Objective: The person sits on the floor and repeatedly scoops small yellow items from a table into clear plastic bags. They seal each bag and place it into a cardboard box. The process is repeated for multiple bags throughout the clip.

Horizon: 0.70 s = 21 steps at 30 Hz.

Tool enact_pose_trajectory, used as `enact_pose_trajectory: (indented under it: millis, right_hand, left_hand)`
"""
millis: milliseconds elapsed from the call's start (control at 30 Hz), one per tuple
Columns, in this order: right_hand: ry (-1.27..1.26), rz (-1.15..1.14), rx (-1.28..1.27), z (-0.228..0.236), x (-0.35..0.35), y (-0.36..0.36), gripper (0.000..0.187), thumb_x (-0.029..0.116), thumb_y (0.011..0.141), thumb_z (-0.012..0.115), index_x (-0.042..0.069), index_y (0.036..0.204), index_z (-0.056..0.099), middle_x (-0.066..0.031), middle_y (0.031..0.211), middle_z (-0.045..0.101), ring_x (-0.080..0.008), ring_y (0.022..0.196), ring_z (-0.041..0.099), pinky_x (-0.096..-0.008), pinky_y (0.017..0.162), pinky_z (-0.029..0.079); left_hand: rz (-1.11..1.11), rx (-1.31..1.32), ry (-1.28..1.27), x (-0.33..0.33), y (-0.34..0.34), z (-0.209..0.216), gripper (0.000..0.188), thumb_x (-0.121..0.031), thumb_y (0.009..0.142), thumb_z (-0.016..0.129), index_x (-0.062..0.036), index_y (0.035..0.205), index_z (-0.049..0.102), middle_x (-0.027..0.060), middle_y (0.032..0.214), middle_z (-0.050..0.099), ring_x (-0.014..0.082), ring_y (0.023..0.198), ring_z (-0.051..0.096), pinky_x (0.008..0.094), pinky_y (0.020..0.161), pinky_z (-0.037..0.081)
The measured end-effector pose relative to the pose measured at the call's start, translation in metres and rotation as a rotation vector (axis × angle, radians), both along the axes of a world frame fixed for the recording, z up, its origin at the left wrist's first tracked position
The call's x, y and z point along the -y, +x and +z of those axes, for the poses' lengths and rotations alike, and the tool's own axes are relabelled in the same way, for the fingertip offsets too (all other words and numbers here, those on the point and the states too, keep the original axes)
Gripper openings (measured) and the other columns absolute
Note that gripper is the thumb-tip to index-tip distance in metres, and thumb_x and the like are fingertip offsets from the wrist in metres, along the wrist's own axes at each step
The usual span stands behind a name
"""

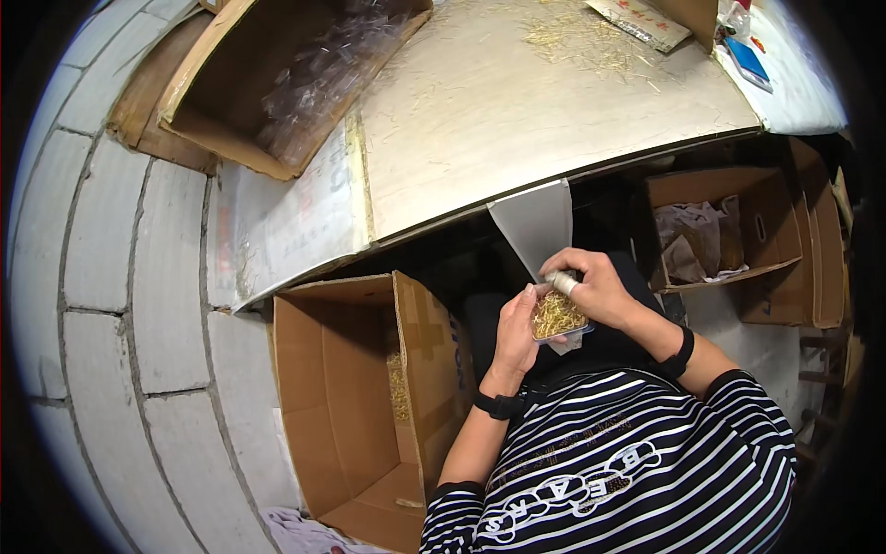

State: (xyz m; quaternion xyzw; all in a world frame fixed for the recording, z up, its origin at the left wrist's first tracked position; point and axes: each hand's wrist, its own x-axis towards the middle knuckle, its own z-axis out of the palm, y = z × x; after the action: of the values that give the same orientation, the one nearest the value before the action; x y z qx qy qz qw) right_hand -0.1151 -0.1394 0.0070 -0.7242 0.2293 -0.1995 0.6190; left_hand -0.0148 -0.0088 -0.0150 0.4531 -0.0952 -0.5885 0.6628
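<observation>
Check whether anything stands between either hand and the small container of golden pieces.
Nothing visible does. The left hand holds the small container, golden pieces showing inside, and the right hand is at its far edge; whether it touches the pieces is unclear.

left forearm (477, 436) reaches up, inward | left hand (515, 334) is cupped, thumb up | right forearm (653, 327) slants up-left, elbow bent | right hand (596, 284) curls its fingers (568, 259) close beside left hand

The tub (565, 334) hides part of the left hand (517, 334). The top edge crops the carton (210, 115) and tabletop (452, 157); the bottom edge crops the cloth (309, 530). Strands (557, 312) are too small to count.
</observation>
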Motion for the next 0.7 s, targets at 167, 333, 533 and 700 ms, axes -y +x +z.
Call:
enact_pose_trajectory:
  millis: [167,333,533,700]
  right_hand:
    - [-0.211,0.101,0.009,-0.002,-0.001,-0.009,0.016,0.001,0.079,0.063,0.002,0.095,0.066,-0.0135,0.109,0.062,-0.0254,0.099,0.06,-0.0335,0.084,0.047]
    - [-0.347,0.042,0.063,0.009,-0.003,-0.018,0.03,0.002,0.08,0.061,0.002,0.11,0.062,-0.015,0.123,0.057,-0.031,0.114,0.054,-0.0392,0.096,0.044]
    - [-0.927,0.325,-0.095,0.022,-0.011,-0.024,0.05,0.019,0.082,0.064,0.004,0.128,0.049,-0.013,0.137,0.047,-0.0278,0.134,0.036,-0.049,0.11,0.026]
    - [-0.987,0.31,-0.126,0.022,-0.012,-0.022,0.058,0.023,0.081,0.065,0.004,0.132,0.045,-0.0118,0.139,0.045,-0.0257,0.135,0.034,-0.0492,0.112,0.021]
  left_hand:
    - [0.087,0.0,-0.041,0.0,0.002,-0.002,0.045,-0.035,0.101,0.034,0.0037,0.113,0.052,0.0143,0.099,0.062,0.0199,0.081,0.067,0.0301,0.054,0.061]
    - [0.139,-0.064,-0.138,-0.003,0.006,-0.003,0.049,-0.04,0.1,0.033,0.0031,0.117,0.05,0.0156,0.107,0.061,0.0212,0.09,0.066,0.0322,0.061,0.062]
    - [0.193,0.081,-0.151,-0.005,0.006,-0.009,0.035,-0.025,0.099,0.045,0.0019,0.12,0.049,0.0117,0.11,0.06,0.0188,0.095,0.064,0.0325,0.068,0.06]
    - [0.216,0.072,-0.155,-0.006,0.007,-0.003,0.035,-0.027,0.099,0.043,0.0012,0.119,0.049,0.0111,0.108,0.06,0.0181,0.093,0.064,0.0315,0.068,0.06]
